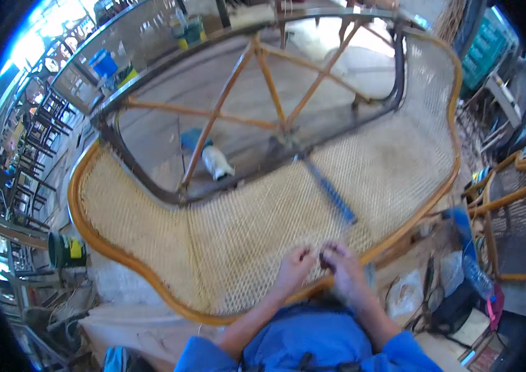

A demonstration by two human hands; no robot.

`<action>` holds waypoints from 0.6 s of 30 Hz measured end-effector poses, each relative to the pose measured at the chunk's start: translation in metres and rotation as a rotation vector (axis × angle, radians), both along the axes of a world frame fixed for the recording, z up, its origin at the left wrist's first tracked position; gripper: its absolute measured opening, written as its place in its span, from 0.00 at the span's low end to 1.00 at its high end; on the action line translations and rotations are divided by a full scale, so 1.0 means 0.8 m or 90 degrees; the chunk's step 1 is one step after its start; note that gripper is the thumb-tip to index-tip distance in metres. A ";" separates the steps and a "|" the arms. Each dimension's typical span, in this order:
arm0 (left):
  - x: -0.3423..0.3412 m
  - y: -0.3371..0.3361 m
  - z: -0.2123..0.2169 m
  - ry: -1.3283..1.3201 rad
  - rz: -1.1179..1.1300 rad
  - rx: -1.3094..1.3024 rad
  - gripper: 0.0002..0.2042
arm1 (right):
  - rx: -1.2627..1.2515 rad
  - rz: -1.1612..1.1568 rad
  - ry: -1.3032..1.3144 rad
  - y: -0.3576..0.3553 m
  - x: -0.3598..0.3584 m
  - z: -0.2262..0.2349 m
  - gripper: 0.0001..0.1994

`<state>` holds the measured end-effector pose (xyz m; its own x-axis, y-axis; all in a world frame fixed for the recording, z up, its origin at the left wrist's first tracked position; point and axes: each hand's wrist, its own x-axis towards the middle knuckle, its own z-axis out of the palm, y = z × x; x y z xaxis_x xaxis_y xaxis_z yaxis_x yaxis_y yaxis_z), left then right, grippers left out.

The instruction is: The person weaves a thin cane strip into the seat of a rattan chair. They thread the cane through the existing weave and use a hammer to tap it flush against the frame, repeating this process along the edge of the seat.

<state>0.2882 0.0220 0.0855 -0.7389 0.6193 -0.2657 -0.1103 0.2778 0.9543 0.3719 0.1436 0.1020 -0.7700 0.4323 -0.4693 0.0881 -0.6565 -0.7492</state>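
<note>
A large curved furniture piece of woven cane (257, 248), edged with an orange-brown rattan rim (151, 286), spreads in front of me. Over its near edge my left hand (296, 268) is closed, fingertips pinched together; whatever they hold is too small to name. Close beside it, my right hand (345, 266) is closed around a small dark thing that blur keeps me from naming. Beyond my hands, a tool with a blue handle (331, 195) lies across the weave; its far end is indistinct. Crossed rattan poles (216, 115) brace a dark frame (250, 180) behind the weave.
A white and blue bottle-like thing (216, 162) shows through the dark frame. At right stand a rattan chair (511, 195) and a clear plastic bag (406, 291). To the left is a dark green bucket (65, 251); a blue container (103, 64) stands farther back.
</note>
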 end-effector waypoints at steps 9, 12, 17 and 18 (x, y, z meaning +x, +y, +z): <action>-0.002 0.004 0.021 -0.198 0.092 0.065 0.04 | -0.006 0.043 0.010 0.004 -0.010 -0.008 0.08; -0.001 0.005 0.015 -0.033 0.075 0.043 0.03 | 0.006 0.067 0.043 0.004 -0.013 -0.007 0.07; -0.007 0.000 0.003 0.095 0.063 0.118 0.03 | -0.075 0.048 0.004 0.001 -0.022 -0.010 0.06; -0.014 -0.005 0.007 0.129 0.039 0.133 0.03 | -0.093 0.062 0.006 0.001 -0.026 -0.010 0.06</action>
